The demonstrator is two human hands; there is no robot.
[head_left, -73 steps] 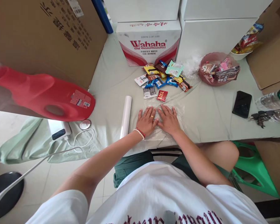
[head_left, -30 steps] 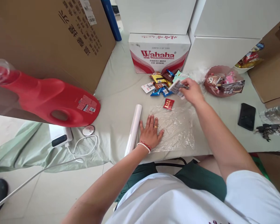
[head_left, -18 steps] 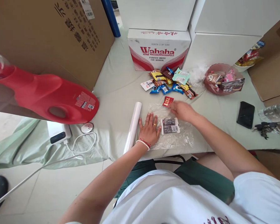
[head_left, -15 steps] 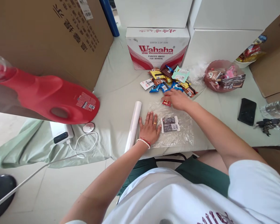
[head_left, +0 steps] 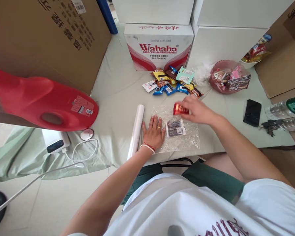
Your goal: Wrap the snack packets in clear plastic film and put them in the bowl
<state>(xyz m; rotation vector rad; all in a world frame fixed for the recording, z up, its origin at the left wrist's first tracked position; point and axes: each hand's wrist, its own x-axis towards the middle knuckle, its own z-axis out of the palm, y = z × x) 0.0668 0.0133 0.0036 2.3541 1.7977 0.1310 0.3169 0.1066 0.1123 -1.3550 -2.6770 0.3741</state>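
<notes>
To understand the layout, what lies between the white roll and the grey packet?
The head view shows the left hand between the white roll and the grey packet, partly on the clear plastic sheet.

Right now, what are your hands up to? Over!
Left hand flat on clear film. Right hand gripping red packet. Grey packet on film. White roll beside left hand.

It looks like a home (cloth-covered table (head_left: pixel 120 82), snack bowl (head_left: pixel 219 86)).

Glossy, crinkled clear plastic sheet (head_left: pixel 190 139)
</notes>
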